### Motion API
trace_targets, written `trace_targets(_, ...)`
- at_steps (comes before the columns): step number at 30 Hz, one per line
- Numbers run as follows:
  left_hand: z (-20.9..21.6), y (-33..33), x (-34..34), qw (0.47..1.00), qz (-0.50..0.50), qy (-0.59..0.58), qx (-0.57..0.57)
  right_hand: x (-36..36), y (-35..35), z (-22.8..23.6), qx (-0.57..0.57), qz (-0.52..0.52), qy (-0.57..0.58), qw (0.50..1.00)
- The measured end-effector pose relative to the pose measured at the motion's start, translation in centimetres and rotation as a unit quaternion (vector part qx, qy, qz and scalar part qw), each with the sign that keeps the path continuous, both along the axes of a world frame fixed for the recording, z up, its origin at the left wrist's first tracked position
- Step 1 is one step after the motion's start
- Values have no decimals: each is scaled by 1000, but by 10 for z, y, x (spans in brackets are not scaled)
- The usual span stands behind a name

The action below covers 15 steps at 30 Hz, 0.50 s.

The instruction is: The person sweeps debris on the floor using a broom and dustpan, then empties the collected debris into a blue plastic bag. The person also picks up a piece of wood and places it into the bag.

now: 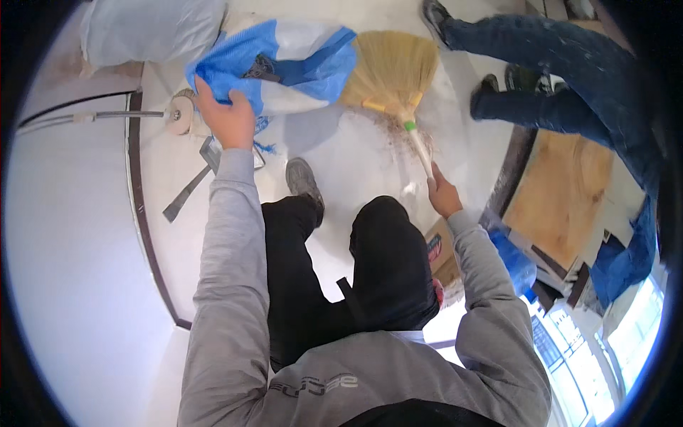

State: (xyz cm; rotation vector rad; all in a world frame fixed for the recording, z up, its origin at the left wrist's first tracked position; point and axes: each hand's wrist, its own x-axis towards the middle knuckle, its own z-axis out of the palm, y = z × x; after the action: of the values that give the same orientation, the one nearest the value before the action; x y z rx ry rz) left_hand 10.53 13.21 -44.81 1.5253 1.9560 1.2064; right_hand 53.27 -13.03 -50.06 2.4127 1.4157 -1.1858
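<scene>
My left hand [229, 119] grips the near left edge of a blue and white woven sack [313, 37], whose mouth gapes toward me. Some dark material [262, 68] shows inside it. In my right hand [444, 196] is the pale handle of a broom [398, 65]. Its wide straw bristles point away from me and touch or overlap the sack's right side; the exact contact is hard to tell. Brown dust and bits [398, 135] lie on the floor by the broom's neck. A grey dustpan [188, 192] rests on the floor below my left hand.
A person's legs in dark jeans [541, 57] stand at the far right. A full whitish bag [153, 28] sits at the far left, above a round-ended metal rod [128, 114]. On the right are a wooden board [558, 192], a cardboard box [442, 249] and a blue water bottle [512, 260].
</scene>
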Motion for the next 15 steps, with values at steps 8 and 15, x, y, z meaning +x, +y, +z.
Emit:
trace_targets(8,93,1,-11,989,5,-116,-95,-9,-114,219,-47,-109,70,991)
trace_targets(15,202,63,-26,980,8,-153,-126,-22,-105,322,87,-170,95,977)
